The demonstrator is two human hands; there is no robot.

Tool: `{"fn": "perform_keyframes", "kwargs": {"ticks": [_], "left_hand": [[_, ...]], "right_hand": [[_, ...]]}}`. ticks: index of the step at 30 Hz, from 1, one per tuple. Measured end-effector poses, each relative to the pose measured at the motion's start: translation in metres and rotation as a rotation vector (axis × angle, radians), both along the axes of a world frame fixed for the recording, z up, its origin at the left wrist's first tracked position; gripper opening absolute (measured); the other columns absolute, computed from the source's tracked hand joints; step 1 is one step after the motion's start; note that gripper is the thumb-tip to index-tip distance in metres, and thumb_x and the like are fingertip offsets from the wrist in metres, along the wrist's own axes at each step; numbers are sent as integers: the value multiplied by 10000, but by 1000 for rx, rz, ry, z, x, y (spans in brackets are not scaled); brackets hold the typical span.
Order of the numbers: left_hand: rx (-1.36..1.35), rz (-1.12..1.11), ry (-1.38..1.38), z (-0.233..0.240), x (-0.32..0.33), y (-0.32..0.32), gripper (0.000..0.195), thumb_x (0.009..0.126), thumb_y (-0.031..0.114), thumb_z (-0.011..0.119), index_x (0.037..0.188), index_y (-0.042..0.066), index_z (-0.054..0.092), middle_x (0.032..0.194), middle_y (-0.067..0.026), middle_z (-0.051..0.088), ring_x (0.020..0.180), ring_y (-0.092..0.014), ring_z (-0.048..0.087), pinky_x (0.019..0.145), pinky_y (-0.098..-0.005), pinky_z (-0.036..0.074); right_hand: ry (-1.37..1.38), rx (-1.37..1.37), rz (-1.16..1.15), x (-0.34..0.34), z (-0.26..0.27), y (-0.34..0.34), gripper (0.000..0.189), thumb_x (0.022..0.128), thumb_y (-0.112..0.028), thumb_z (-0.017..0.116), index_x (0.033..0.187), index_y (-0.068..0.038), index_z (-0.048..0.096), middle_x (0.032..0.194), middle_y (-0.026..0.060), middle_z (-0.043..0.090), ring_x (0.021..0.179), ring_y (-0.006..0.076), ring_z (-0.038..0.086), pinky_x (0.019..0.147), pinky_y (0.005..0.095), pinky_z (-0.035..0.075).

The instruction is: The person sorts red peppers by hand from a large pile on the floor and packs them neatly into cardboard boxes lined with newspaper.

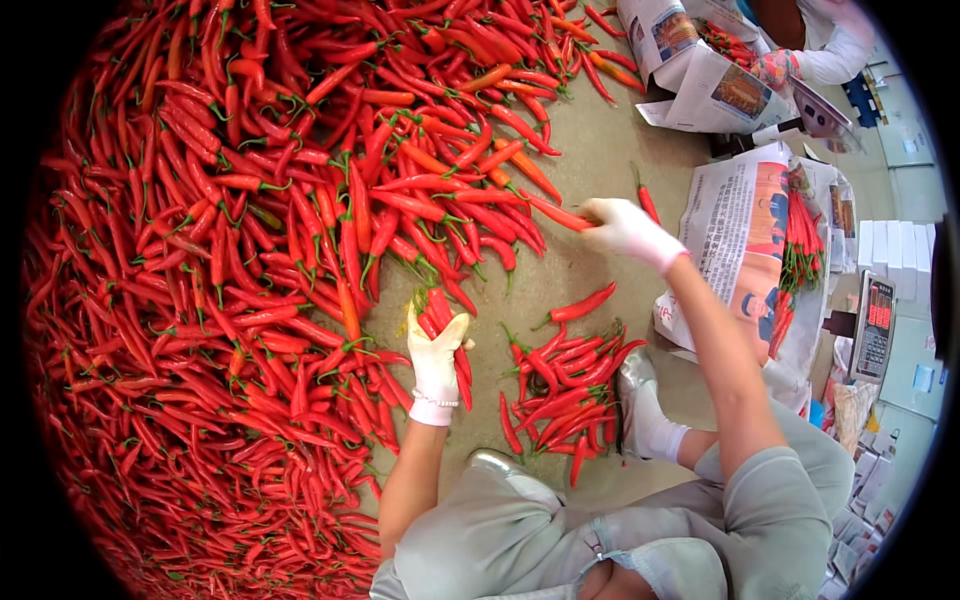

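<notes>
My left hand (435, 367), in a white glove, is closed around a small bunch of red chili peppers (441, 306), with green stems toward the top and one long pepper hanging below the palm. Farther right, my white-gloved right hand (634, 231) grips the end of a single red chili pepper (556, 212), which points left to the edge of a large pile of red chili peppers (225, 300). Between my feet and both hands, a smaller heap of red chili peppers (570, 397) lies on the floor (495, 300). One loose chili pepper (645, 196) rests just beyond my right wrist.
At right, newspaper (731, 217) lines a container with red chili peppers (802, 232). Beside it stands a digital scale (874, 326). Another person's patterned glove (776, 67) is at a second newspaper-lined container (697, 75). My silver shoe (636, 382) borders the small heap.
</notes>
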State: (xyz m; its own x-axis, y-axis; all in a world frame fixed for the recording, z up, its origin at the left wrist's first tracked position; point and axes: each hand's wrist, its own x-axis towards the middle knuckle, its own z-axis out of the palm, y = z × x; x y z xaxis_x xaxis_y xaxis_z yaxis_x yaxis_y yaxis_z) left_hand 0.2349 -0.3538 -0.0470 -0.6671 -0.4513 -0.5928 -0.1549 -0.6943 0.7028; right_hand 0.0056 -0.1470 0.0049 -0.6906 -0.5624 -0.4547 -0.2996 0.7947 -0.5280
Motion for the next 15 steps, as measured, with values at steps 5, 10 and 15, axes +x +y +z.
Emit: {"fn": "perform_keyframes", "kwargs": {"ticks": [5, 10, 15], "left_hand": [[57, -47, 69, 8, 0, 0, 161, 777, 27, 637, 852, 56, 497, 674, -11, 526, 565, -86, 515, 473, -239, 460], [75, -55, 13, 11, 3, 5, 185, 769, 15, 641, 903, 48, 517, 741, -32, 559, 603, -107, 547, 537, -261, 505], [295, 6, 72, -3, 15, 2, 403, 767, 10, 644, 1111, 113, 459, 932, -42, 556, 715, -142, 559, 625, -309, 521]], "right_hand": [[509, 714, 127, -31, 3, 69, 242, 754, -192, 590, 946, -45, 599, 966, 152, 610, 913, 328, 586, 785, 417, 463], [696, -43, 25, -31, -45, -37, 178, 760, -154, 548, 890, -33, 569, 887, 140, 599, 858, 324, 591, 755, 425, 475], [545, 214, 70, -36, -62, -56, 145, 768, -162, 532, 833, -46, 589, 851, 159, 613, 802, 345, 601, 704, 427, 487]]}}
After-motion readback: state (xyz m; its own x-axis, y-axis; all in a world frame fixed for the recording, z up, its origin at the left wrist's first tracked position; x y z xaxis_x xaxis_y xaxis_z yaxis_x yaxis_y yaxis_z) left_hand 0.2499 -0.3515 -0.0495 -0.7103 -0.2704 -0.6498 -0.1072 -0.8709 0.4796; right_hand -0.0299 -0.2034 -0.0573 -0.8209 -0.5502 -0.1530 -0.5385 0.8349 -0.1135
